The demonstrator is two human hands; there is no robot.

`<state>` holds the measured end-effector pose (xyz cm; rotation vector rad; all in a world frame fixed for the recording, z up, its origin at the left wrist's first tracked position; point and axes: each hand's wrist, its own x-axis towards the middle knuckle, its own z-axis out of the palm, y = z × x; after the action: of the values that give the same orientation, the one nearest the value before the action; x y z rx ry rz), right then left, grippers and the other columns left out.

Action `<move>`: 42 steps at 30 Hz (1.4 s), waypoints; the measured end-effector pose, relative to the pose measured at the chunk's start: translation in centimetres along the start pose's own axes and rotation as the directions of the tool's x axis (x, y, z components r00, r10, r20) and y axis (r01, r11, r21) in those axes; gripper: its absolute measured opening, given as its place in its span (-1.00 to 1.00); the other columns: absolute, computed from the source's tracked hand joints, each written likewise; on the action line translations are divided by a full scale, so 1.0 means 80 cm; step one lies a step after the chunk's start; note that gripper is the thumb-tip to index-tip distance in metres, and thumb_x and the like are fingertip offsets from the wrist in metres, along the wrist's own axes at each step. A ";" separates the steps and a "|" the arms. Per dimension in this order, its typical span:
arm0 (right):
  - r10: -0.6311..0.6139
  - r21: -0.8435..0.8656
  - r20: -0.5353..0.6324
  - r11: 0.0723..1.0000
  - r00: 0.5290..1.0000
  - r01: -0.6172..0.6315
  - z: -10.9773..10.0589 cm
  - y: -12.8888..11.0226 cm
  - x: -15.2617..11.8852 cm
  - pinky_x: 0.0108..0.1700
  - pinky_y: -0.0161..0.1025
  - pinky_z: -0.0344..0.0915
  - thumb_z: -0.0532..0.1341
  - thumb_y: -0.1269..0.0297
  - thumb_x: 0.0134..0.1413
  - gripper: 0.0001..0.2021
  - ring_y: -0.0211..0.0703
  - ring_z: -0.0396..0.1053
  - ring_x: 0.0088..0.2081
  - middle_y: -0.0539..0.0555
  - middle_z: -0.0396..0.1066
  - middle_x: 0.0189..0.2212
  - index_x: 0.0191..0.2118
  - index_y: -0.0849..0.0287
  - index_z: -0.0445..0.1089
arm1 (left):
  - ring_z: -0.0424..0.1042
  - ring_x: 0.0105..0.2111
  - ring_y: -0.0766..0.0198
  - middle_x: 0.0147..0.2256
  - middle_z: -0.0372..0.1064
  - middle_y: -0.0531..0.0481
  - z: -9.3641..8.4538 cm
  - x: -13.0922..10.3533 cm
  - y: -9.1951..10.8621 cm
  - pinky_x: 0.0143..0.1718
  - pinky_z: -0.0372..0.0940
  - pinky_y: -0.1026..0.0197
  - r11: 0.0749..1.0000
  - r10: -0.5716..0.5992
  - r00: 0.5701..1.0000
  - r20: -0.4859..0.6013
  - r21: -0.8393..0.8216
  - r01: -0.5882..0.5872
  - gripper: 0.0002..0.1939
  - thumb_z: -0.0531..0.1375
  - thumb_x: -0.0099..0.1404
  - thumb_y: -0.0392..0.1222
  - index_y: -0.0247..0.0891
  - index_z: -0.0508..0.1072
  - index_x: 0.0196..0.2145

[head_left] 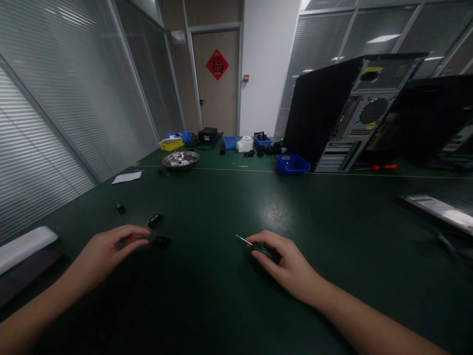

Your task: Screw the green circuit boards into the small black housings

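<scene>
My right hand (277, 256) is closed around the dark handle of a screwdriver (244, 240), whose thin metal shaft points up and to the left, low over the green table (221, 207). To the left, my left hand (120, 244) has its thumb and fingers apart with nothing between them. Close to its fingertips lie two small dark parts, one black (161, 241) and one with a greenish face (155, 220). Another small dark part (120, 208) rests farther left, beyond the hand.
A metal dish (181, 159), white paper (126, 177) and a blue bin (293, 164) stand farther back. A black computer case (325, 108) rises at the right, near a red-handled tool (384, 167). A white object (27, 246) lies at the left edge.
</scene>
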<state>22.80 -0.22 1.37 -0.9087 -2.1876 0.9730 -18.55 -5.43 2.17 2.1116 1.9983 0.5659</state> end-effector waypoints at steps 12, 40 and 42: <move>-0.020 0.006 -0.006 1.000 1.000 0.020 -0.001 0.002 -0.001 -0.12 -0.18 0.33 0.17 0.39 0.25 -0.78 -0.11 0.41 -0.15 0.08 0.44 -0.15 -0.01 0.13 0.40 | 0.58 -0.17 0.06 -0.18 0.60 0.00 -0.006 0.007 0.024 -0.08 0.47 0.09 0.880 -0.219 0.967 0.129 -0.402 0.253 -0.66 0.24 0.20 0.07 -0.08 0.51 -0.11; -0.030 0.006 -0.001 1.000 1.000 0.030 0.000 0.003 0.000 -0.09 -0.16 0.34 0.18 0.39 0.25 -0.75 -0.09 0.42 -0.13 0.08 0.45 -0.14 0.02 0.09 0.39 | 0.48 -0.23 0.08 -0.22 0.47 -0.13 0.034 -0.009 0.039 -0.20 0.43 0.05 0.912 0.362 0.929 -0.079 0.238 -0.335 -0.79 0.13 0.32 -0.14 -0.22 0.49 -0.16; -0.028 0.004 -0.003 1.000 1.000 0.028 0.000 0.003 -0.001 -0.09 -0.16 0.34 0.18 0.39 0.25 -0.75 -0.09 0.42 -0.13 0.08 0.45 -0.14 0.02 0.09 0.40 | 0.49 -0.21 0.07 -0.21 0.48 -0.12 0.030 -0.008 0.036 -0.19 0.44 0.04 0.915 0.359 0.929 -0.089 0.230 -0.332 -0.77 0.13 0.32 -0.10 -0.20 0.50 -0.15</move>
<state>22.92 -0.14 1.14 -0.8740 -2.1897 0.9622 -14.98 -5.97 0.99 2.6533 1.8242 0.5792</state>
